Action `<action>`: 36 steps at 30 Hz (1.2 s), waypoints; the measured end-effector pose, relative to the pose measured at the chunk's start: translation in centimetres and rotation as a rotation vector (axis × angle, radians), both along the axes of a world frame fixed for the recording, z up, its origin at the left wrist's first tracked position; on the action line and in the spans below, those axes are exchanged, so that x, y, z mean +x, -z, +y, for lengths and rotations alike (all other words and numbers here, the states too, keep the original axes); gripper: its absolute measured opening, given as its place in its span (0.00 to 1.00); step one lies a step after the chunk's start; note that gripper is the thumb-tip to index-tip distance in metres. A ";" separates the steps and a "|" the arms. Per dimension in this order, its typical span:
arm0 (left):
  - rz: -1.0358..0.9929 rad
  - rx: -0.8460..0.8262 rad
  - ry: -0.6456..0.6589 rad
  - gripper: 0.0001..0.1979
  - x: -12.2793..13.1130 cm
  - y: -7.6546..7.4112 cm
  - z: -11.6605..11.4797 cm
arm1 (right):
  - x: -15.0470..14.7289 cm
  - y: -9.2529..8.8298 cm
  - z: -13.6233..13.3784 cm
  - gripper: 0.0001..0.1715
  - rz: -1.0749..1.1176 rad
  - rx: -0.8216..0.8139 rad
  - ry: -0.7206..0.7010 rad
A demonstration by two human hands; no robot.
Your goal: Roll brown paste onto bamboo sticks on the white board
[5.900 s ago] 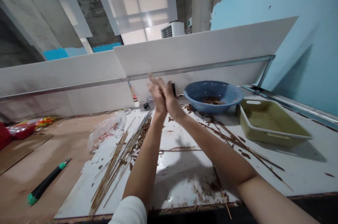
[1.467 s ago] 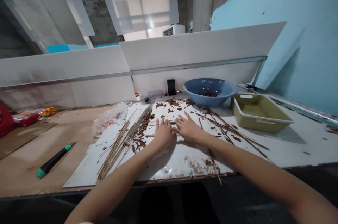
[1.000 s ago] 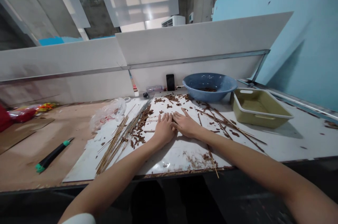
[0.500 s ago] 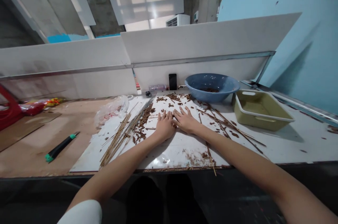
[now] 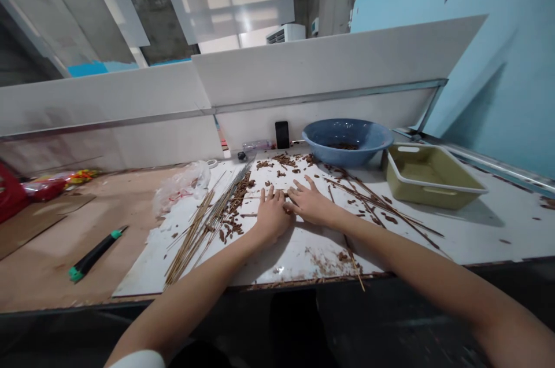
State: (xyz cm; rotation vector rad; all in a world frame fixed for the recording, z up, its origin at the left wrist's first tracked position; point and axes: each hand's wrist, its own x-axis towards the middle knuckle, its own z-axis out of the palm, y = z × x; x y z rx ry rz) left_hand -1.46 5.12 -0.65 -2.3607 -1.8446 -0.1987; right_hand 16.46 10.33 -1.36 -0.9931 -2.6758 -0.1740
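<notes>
White board [image 5: 299,258] lies under both palms now. Where the hands were pressed together upright earlier, the left hand [image 5: 272,220] and right hand [image 5: 310,205] rest flat and empty, fingers spread, just beside each other, among brown chips [image 5: 284,159], with thin bamboo skewers [image 5: 195,243] left of them.

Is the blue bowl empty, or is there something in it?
Not empty: the blue bowl holds a small heap of brown bits at its bottom, well below the rim.
</notes>
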 end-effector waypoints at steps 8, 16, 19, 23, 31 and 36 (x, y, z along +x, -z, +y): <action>-0.038 0.066 -0.032 0.30 0.0 0.5 0.5 | 0.0 0.3 1.0 0.33 0.019 -0.062 0.033; -0.050 0.175 -0.006 0.25 -1.0 0.5 0.9 | 0.8 -0.6 0.7 0.27 0.063 0.031 -0.050; -0.030 0.147 -0.041 0.22 -2.0 0.5 1.6 | 0.7 -0.3 0.9 0.27 0.050 -0.008 -0.085; -0.088 0.163 0.019 0.15 -3.7 0.3 3.2 | 0.6 0.3 1.2 0.28 0.043 -0.034 -0.071; -0.309 0.141 0.254 0.09 -5.9 0.6 6.3 | 0.4 0.5 2.0 0.24 0.213 -0.123 0.055; -0.379 0.131 0.306 0.09 -5.5 0.8 6.2 | 0.9 0.0 1.9 0.23 0.218 -0.089 0.047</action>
